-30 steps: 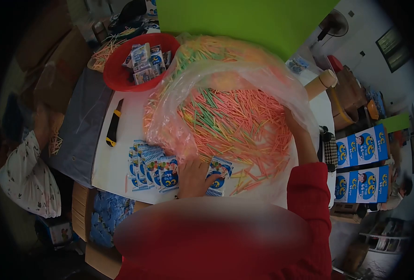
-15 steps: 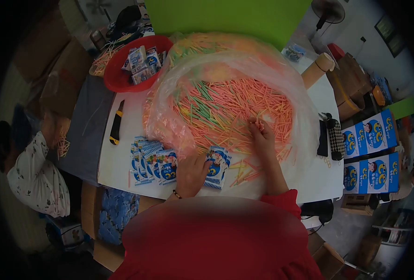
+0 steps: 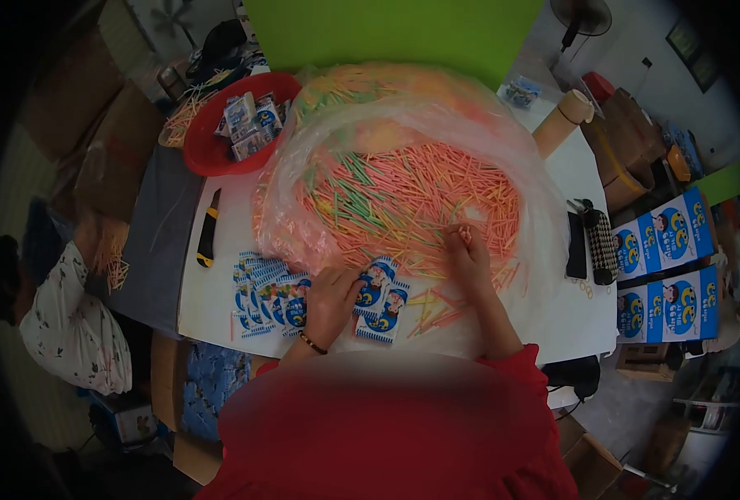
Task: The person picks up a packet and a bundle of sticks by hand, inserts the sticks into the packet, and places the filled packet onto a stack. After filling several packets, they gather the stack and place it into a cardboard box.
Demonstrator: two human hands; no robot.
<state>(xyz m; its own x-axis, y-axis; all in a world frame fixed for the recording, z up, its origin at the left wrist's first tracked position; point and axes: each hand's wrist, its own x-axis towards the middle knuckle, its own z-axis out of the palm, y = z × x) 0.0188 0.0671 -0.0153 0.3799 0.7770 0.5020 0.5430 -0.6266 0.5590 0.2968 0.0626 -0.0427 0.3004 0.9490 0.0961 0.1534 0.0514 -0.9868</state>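
My left hand (image 3: 333, 296) pinches the edge of a small blue-and-white printed packet (image 3: 376, 285). Under and in front of that one lies another packet (image 3: 382, 322) on the white table. More such packets (image 3: 270, 296) lie fanned out to the left of my left hand. A large clear plastic bag (image 3: 299, 158) stands open, full of thin pink, green and yellow sticks (image 3: 420, 183). At the bag's near right side, my right hand (image 3: 470, 258) is closed round a small bunch of pink sticks, their ends showing above the fingers.
A red bowl (image 3: 195, 150) of filled packets stands at the back left, near a yellow-black utility knife (image 3: 208, 233). On the right are a phone (image 3: 577, 246), a tan bottle (image 3: 563, 121) and printed boxes (image 3: 670, 304). Another person's sleeve (image 3: 74, 325) shows at far left.
My left hand has picked up the top packet, lifting it off the one beneath and shifting slightly left. My right hand has drawn down a little with the sticks.
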